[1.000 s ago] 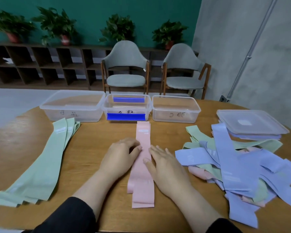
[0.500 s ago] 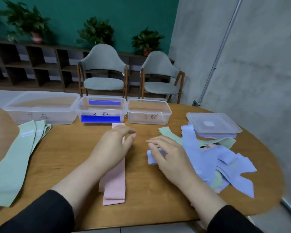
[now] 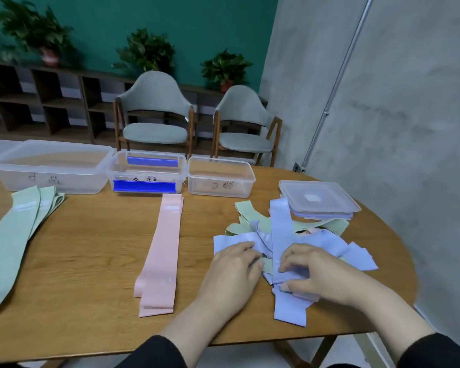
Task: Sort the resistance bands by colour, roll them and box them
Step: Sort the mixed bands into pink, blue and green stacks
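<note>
Both hands are working in the mixed pile of bands (image 3: 303,235) lying on the desk (image 3: 91,248) at the right; the left hand (image 3: 234,269) is resting on a purple band (image 3: 234,241), its grip loosely spread; the right hand (image 3: 316,272) is pinching a long purple band (image 3: 282,229), fingers curled; pink bands (image 3: 160,256) are lying centre, green bands (image 3: 11,240) left, before three clear boxes (image 3: 221,179).

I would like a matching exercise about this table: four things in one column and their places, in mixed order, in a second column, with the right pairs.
Things
1. green bands
2. pink bands
3. lid stack
4. blue-clipped box

Places
A. middle of the box row
B. far right of the table
C. left side of the table
D. table centre, before the boxes

Pairs: 1-C, 2-D, 3-B, 4-A
</note>
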A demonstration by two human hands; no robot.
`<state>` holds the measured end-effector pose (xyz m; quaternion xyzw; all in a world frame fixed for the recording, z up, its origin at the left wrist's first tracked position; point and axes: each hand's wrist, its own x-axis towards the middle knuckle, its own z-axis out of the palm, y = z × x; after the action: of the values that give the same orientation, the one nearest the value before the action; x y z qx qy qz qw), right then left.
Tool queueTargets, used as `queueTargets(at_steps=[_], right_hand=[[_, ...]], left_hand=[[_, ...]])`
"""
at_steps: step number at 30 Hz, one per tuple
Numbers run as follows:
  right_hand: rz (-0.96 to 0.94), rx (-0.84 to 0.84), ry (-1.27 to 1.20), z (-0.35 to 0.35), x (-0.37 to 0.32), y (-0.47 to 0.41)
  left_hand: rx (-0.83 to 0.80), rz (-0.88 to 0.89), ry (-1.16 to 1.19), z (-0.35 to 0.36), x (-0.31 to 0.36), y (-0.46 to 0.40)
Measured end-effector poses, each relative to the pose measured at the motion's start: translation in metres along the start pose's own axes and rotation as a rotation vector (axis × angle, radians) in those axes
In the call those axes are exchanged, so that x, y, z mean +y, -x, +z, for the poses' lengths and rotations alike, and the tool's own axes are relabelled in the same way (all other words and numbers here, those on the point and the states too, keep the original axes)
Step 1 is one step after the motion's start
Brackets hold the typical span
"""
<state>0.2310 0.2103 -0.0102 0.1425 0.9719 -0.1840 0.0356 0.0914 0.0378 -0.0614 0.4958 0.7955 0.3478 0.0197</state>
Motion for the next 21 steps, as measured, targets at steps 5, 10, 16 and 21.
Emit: queueTargets(at_steps=[5,10,16,21], right_hand=[[0.046,0.136,-0.163,0.0,-0.003,0.0],[0.201,0.53,-0.304,-0.018,-0.01,-0.012],[0.305,0.713,-0.196,-0.038,-0.002,-0.048],[0.3,0.607,0.01,-0.019,-0.004,-0.072]], left_hand=[[0.019,-0.012,0.043,0.004,-0.006,0.002],[0.035,-0.024,0.081,0.003,-0.006,0.003],[0.043,-0.021,0.086,0.002,-0.005,0.003],[0.032,-0.037,0.097,0.002,-0.005,0.003]])
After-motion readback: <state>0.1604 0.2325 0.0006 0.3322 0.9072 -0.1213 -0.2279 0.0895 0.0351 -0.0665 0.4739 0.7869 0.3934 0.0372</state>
